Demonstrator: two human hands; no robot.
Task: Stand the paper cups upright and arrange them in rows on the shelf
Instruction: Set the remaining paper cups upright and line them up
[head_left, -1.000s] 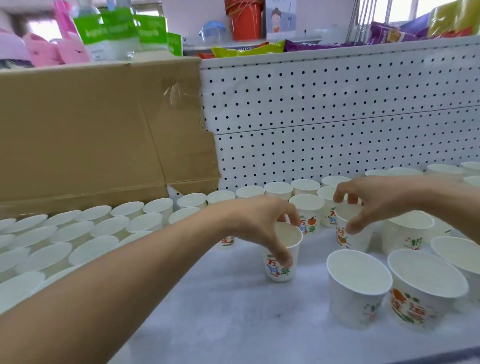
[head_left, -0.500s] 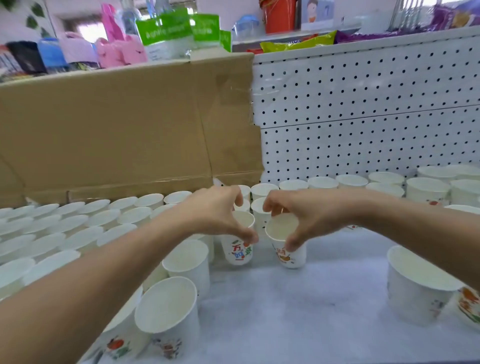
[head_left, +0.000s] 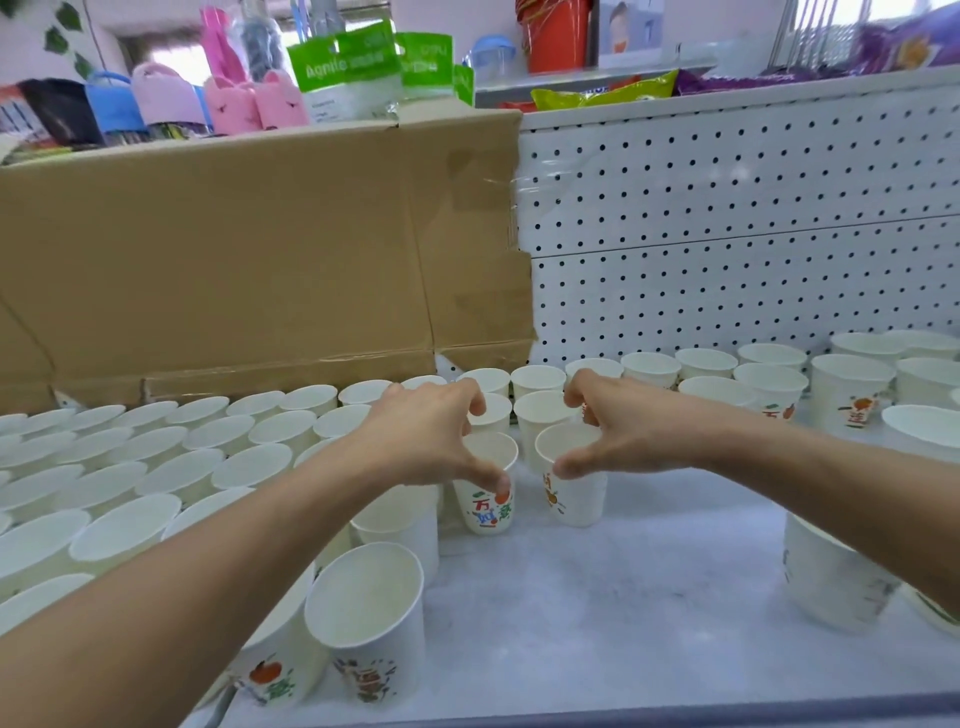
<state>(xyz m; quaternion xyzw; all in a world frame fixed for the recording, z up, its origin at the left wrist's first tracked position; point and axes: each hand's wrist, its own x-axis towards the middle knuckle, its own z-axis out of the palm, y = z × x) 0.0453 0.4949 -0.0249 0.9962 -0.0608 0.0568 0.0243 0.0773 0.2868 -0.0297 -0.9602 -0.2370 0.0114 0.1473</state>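
My left grip (head_left: 422, 437) pinches the rim of the left cup (head_left: 487, 512). My right grip (head_left: 629, 432) pinches the right cup (head_left: 575, 501) beside it. Both stand upright on the shelf (head_left: 623, 597), I think, just in front of the right end of the cardboard box (head_left: 260, 249).

a cardboard box (head_left: 234, 249) leans against the white pegboard (head_left: 727, 208).

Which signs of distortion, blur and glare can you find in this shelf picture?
Head view: wide lens bows the pegboard and swells the nearest paper cup; the green packets up top look soft; tape on the cardboard glints; lighting even, shadows faint.
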